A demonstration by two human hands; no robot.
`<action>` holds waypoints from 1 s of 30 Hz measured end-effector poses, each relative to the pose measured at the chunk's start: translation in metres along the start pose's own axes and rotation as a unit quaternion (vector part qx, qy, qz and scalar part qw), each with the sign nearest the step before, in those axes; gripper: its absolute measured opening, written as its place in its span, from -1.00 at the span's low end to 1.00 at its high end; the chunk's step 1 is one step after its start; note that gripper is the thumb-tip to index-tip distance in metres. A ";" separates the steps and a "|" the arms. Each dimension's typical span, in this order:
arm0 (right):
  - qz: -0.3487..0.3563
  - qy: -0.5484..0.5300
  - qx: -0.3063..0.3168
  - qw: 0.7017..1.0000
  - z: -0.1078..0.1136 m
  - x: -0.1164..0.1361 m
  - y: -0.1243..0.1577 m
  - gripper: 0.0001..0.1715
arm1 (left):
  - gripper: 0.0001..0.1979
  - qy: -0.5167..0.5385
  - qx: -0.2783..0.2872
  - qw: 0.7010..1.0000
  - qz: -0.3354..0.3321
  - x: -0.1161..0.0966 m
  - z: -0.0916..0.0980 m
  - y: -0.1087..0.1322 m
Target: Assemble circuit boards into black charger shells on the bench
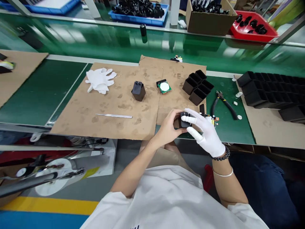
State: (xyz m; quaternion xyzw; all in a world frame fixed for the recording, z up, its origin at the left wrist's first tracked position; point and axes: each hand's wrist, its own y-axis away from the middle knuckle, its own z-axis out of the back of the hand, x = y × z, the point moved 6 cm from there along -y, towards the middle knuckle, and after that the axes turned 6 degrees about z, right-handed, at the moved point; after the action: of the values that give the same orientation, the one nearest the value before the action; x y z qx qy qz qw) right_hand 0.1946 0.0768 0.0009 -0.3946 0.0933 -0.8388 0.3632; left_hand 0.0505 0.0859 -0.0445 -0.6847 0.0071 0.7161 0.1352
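A small black plastic housing (185,120) is held at the table's front edge. My bare left hand (168,127) grips it from the left, thumb and fingers on opposite sides. My right hand (206,130), in a white glove, presses its fingers over the housing's top and right side. A similar black housing (138,91) stands on the cardboard with its capped end up. A green circuit board with a white disc (164,86) lies to its right. Several open black housings (197,86) stand grouped near my right hand. Small electronic parts (212,120) lie partly hidden beside the glove.
Tweezers (113,116) and a white glove (101,80) lie on the cardboard (124,127). Black-handled cutters (222,103) rest right of it, near rows of black housings (269,89). Behind, a green conveyor belt (95,41) carries a black cylinder (143,30); bins of black parts stand beyond.
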 end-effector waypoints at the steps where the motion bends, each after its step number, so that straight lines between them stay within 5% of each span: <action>1: 0.002 0.012 -0.003 1.000 -0.001 0.000 -0.001 -0.64 | -0.47 0.000 0.001 1.000 -0.003 0.000 0.000 0.000; 23: 0.014 -0.057 -0.053 0.997 0.004 -0.019 -0.003 -0.67 | -0.44 -0.012 0.014 1.000 0.020 0.002 0.002 0.002; 27: 0.003 0.066 -0.062 0.996 -0.003 0.000 0.002 -0.66 | -0.46 -0.128 0.162 0.978 0.015 -0.019 0.024 -0.011; 30: -0.044 0.124 -0.136 0.982 -0.017 0.013 0.005 -0.59 | -0.59 -0.208 0.256 0.944 -0.018 -0.032 0.060 -0.070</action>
State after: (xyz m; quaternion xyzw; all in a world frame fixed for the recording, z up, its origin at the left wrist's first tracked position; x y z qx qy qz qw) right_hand 0.1794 0.0621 -0.0047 -0.3368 0.2335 -0.8760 0.2543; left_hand 0.0066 0.1588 0.0029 -0.4630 0.1499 0.8140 0.3172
